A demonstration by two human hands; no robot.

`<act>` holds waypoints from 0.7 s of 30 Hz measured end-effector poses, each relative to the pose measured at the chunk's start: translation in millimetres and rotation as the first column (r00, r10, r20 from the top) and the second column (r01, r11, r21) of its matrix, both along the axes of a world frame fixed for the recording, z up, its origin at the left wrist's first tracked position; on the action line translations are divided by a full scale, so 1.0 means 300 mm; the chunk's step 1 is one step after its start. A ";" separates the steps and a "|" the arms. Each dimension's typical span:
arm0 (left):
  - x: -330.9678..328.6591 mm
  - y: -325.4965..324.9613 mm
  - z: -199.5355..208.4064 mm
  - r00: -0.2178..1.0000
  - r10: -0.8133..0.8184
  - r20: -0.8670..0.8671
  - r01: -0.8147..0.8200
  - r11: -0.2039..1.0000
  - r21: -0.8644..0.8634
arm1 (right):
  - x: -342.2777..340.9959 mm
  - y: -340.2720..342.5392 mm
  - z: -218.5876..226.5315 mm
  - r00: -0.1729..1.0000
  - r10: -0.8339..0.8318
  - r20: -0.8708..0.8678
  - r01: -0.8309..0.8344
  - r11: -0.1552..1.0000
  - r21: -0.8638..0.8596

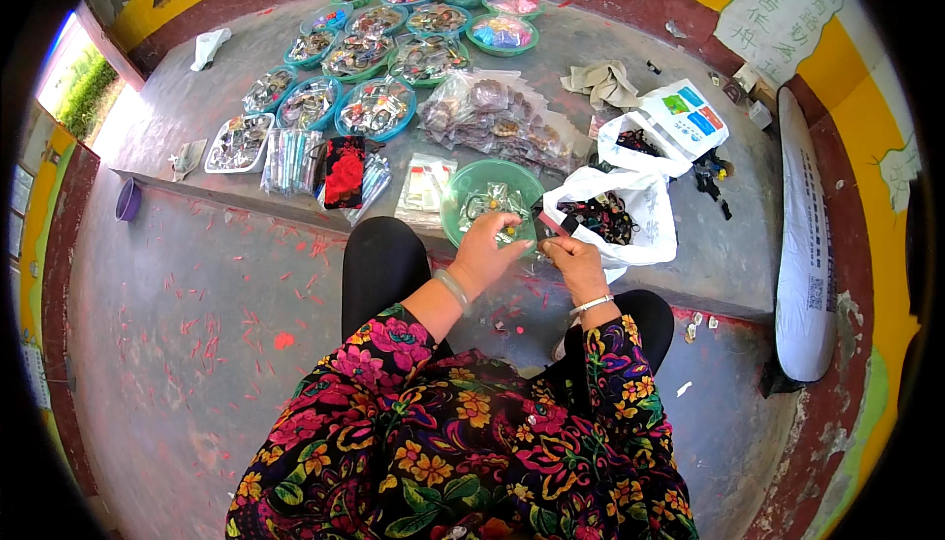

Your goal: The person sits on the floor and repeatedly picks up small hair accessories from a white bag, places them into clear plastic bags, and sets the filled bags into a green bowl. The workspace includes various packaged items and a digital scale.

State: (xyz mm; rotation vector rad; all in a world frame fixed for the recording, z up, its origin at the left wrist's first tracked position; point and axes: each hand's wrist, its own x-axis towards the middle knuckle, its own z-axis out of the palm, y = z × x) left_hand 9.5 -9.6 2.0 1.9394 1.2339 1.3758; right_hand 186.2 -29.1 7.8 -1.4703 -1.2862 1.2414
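My left hand [484, 253] is over the near rim of a green plastic basin [456, 195], its thumb and fingers apart and curved. Small clear packets [489, 201] with dark and pale pieces lie in that basin. Just to the right, my right hand [578, 266] pinches a thin dark strip with a pinkish part [554, 226]. The strip slants up toward the basin's right rim. Beside my right hand stands an opened white plastic bag [655, 230], full of small dark, stringy items [605, 220].
Several basins [376, 109] of packaged trinkets crowd the raised floor ahead. A pile of clear bags [497, 117], a red and black pouch [345, 173] and flat packets [426, 189] lie nearer. Another white bag [679, 122] sits behind; a long wrapped roll [802, 245] leans right.
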 end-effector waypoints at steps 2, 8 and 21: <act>-0.014 0.005 -0.032 0.953 -0.179 0.245 0.263 0.891 -0.370 | 0.010 -0.002 0.003 0.999 0.039 -0.013 -0.039 0.999 -0.002; -0.020 -0.013 -0.008 0.847 -0.135 0.514 0.495 0.556 -0.668 | 0.005 -0.014 0.029 0.990 0.081 -0.118 -0.086 0.995 -0.042; -0.012 -0.025 0.016 0.671 -0.022 0.741 0.679 0.420 -0.602 | 0.004 -0.014 0.011 0.965 0.034 -0.260 -0.050 0.997 -0.054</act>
